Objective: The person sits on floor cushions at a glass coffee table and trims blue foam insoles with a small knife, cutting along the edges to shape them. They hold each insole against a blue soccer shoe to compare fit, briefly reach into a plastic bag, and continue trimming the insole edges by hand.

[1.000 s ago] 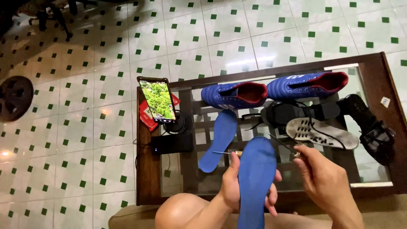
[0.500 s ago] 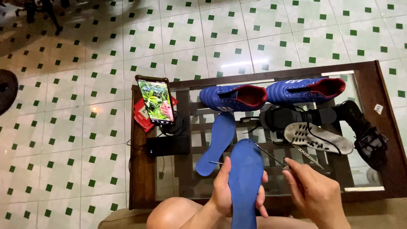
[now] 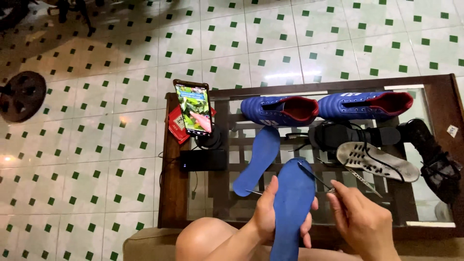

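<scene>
Head camera, looking down past a bare knee (image 3: pixel 205 239) to a glass-topped coffee table with a dark wooden frame (image 3: pixel 169 193), on a white floor with small green squares.

How far the work has come, as a judgement: both blue insoles are already out of the shoes. One blue insole (image 3: pixel 292 208) is in hand and being worked on; the other blue insole (image 3: pixel 258 159) lies flat on the glass just beyond it, untouched. The two blue football boots with red linings, left boot (image 3: pixel 280 110) and right boot (image 3: pixel 365 104), lie on their sides at the far edge of the table, open and empty. Nothing has gone back into them.

The left hand (image 3: pixel 270 215) is wrapped around the held insole from the left side, fingers curled behind it and the thumb on its edge, gripping it upright above the near table edge.

The right hand (image 3: pixel 360 222) is closed, fingers pinched together on a thin dark tool (image 3: pixel 314 176) whose tip rests on the upper part of the held insole. What kind of tool it is cannot be told.

Also on the table: a phone on a stand (image 3: pixel 193 108) with a lit screen, a black power bank (image 3: pixel 203 159), a black shoe (image 3: pixel 353 135), a grey perforated insole (image 3: pixel 377 162), and metal tweezers (image 3: pixel 362 180).
</scene>
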